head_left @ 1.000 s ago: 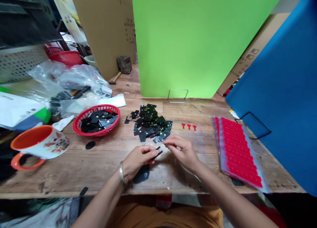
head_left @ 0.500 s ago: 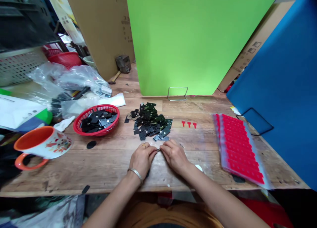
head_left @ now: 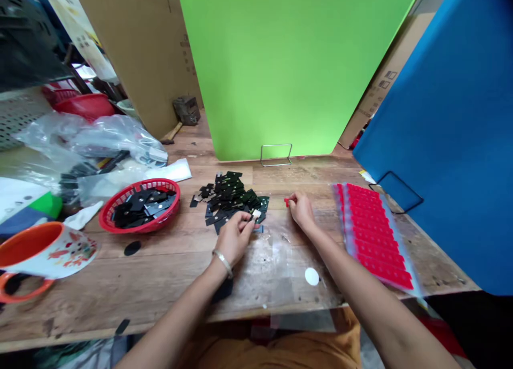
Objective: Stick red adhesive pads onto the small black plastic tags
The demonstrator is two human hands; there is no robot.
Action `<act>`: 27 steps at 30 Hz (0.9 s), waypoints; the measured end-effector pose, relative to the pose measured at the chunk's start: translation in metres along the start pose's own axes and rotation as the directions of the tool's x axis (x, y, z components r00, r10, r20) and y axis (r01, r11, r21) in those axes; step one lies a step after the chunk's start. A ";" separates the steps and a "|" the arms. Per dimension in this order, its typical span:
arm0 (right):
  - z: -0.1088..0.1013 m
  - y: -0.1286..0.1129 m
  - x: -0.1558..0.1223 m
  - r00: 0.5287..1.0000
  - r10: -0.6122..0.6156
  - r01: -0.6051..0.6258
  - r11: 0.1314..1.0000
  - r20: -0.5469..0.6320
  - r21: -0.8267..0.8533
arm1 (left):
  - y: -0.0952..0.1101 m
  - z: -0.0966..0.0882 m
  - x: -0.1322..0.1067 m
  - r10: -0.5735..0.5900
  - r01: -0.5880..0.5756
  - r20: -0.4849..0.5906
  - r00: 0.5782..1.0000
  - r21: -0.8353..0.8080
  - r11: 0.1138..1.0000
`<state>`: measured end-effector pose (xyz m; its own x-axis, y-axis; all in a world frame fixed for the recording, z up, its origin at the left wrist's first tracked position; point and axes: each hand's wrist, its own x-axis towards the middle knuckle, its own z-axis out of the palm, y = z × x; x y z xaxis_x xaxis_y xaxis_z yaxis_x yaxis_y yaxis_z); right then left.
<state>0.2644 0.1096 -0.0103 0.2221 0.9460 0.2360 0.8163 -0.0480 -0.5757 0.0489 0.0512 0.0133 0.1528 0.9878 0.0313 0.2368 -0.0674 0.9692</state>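
My left hand (head_left: 236, 235) is closed in a pinch on a small flat piece (head_left: 256, 214) with a pale, shiny face. It is at the near right edge of a pile of flat black pieces (head_left: 228, 195), many with a light dot. My right hand (head_left: 302, 211) is to the right of the pile, fingertips pinched together low over the table. At those fingertips a small red T-shaped piece (head_left: 286, 202) shows in part; the hand covers the spot beside it.
A red basket (head_left: 105, 224) of black pieces stands left, near an orange-and-white mug (head_left: 76, 251). Clear sheets with rows of red pieces (head_left: 372, 230) lie right. A white disc (head_left: 311, 276) is near the front edge. Green (head_left: 272, 75) and blue boards (head_left: 441, 161) stand behind.
My hands have parted from their meeting point near the table's middle. The left moved up to the pile's edge with a piece; the right reached forward to the red T-shaped pieces. The view shifted slightly.
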 end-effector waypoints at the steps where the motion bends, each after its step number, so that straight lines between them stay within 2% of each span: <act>1: 0.002 0.005 0.007 1.000 0.026 -0.026 0.999 0.007 -0.024 | 0.002 0.009 0.010 -0.030 0.031 0.010 0.999 -0.083 0.996; 5: 0.011 0.011 0.018 0.993 0.100 -0.094 0.990 0.056 -0.103 | 0.005 0.048 0.053 -0.199 0.205 0.051 0.979 -0.266 0.942; 9: 0.014 0.008 0.024 0.983 0.153 -0.135 0.977 0.099 -0.167 | 0.004 0.081 0.090 -0.316 0.316 0.048 0.948 -0.276 0.908; 13: 0.011 0.005 0.028 0.978 0.172 -0.145 0.968 0.119 -0.205 | 0.000 0.102 0.114 -0.405 0.405 0.051 0.913 -0.233 0.884; 17: 0.011 0.004 0.020 0.986 0.132 -0.109 0.972 0.099 -0.210 | -0.006 0.110 0.125 -0.462 0.463 0.051 0.885 -0.188 0.866; 21: 0.011 0.002 0.011 0.993 0.084 -0.066 0.976 0.078 -0.207 | -0.009 0.111 0.127 -0.477 0.479 0.053 0.877 -0.147 0.865; 27: 0.008 -0.004 0.013 0.992 0.113 -0.097 0.970 0.061 -0.221 | -0.008 0.109 0.127 -0.480 0.485 0.070 0.874 -0.089 0.870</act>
<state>0.2597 0.1246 -0.0117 0.2802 0.9523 0.1212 0.8885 -0.2095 -0.4082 0.1713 0.1622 -0.0171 0.0868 0.8862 -0.4552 0.1952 0.4329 0.8800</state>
